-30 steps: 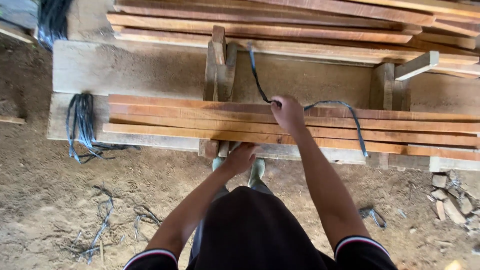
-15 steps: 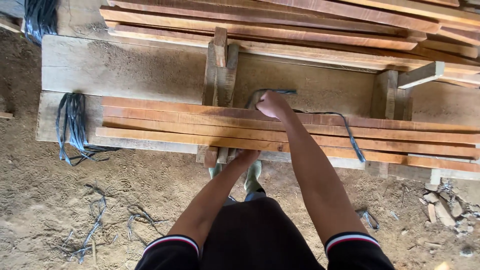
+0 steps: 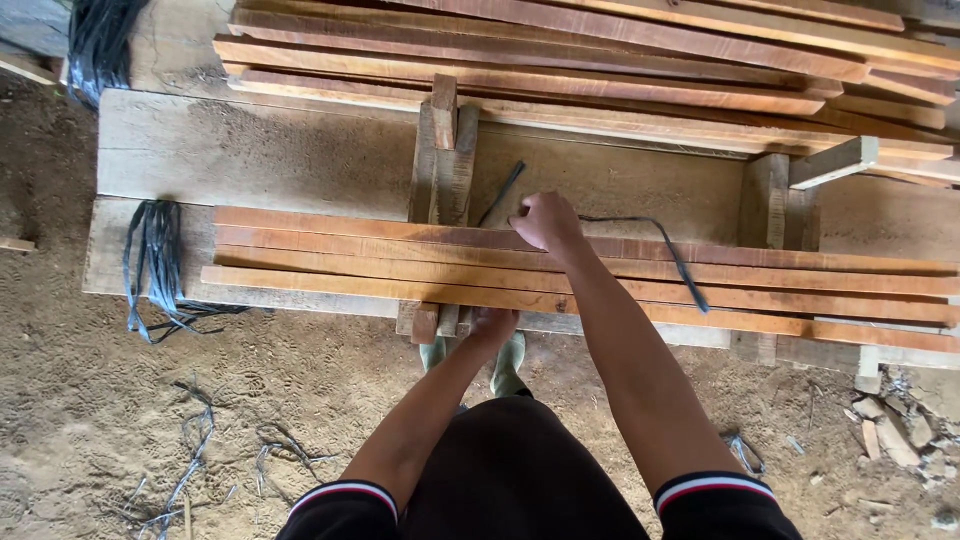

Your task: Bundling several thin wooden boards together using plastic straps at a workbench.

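**A:** Looking straight down here. The right hand point(image 3: 545, 220) is balled into a fist over the far edge of the bundle of wooden slats point(image 3: 620, 275), and it is clamped on a dark plastic strap point(image 3: 660, 240).

**B:** Where does that strap run?

**A:** One end pokes up and away from the fist toward the upright wooden posts point(image 3: 443, 150); the other arcs off to the right across the slats and drops over their near side.

**B:** And the left hand point(image 3: 492, 325)?

**A:** Down low, at the near edge of the bundle, fingers tucked under the slats. Whether it grips anything there, I cannot tell; the wood hides the fingertips. The two hands are apart, with the width of the bundle between them.

**B:** What is the bundle sitting on?

**A:** A broad pale plank point(image 3: 250, 165) forming a rough bench, and the slats lie flat along it, side by side. Behind them, a bigger stack of reddish boards point(image 3: 600, 60) is piled up.

**B:** Anything else around?

**A:** A hank of dark straps point(image 3: 155, 260) hangs over the left end of the bench, and loose strap scraps point(image 3: 195, 440) lie on the dirt floor point(image 3: 80, 400). Green boots point(image 3: 505, 360) peek out just under the bench edge.
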